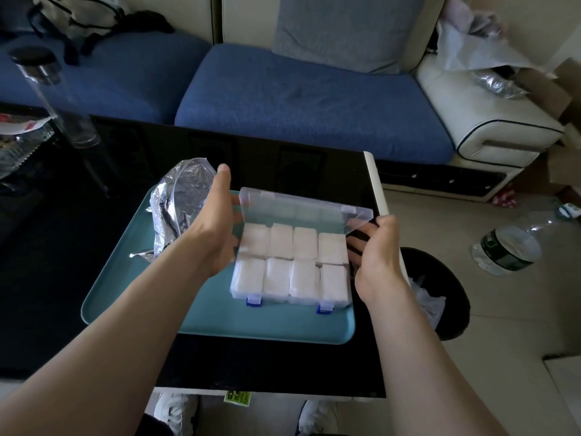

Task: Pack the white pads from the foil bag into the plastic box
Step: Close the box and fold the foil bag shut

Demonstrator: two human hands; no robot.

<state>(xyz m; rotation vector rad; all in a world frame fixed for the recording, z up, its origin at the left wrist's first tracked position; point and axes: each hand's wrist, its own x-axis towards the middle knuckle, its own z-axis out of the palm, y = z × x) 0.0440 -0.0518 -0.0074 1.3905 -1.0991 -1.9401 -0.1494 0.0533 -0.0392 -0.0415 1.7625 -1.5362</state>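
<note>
Gripping the half-raised lid (301, 206) of the plastic box (292, 301) at either end with left hand (217, 228) and right hand (377, 256), fingers (386, 222) curled round it. Resting on the tray (220, 319), white pads (305, 243) filling it, foil bag (176, 209) alongside.

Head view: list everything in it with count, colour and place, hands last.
box: 1, clear with blue latches, on the tray, lid part raised
pads: 8 piles, white, one per box compartment
foil bag: 1, silver, far left on the tray
tray: 1, teal, on the table
table: 1, black, before the sofa
sofa: 1, blue, beyond the table
pillow: 1, grey, on the sofa
flask: 1, clear, black cap, table's far left
water bottles: 2, clear, floor at right
bin: 1, black, floor right of the table
left hand: 1, holds the box's left side
right hand: 1, pinches the lid's right corner
</note>
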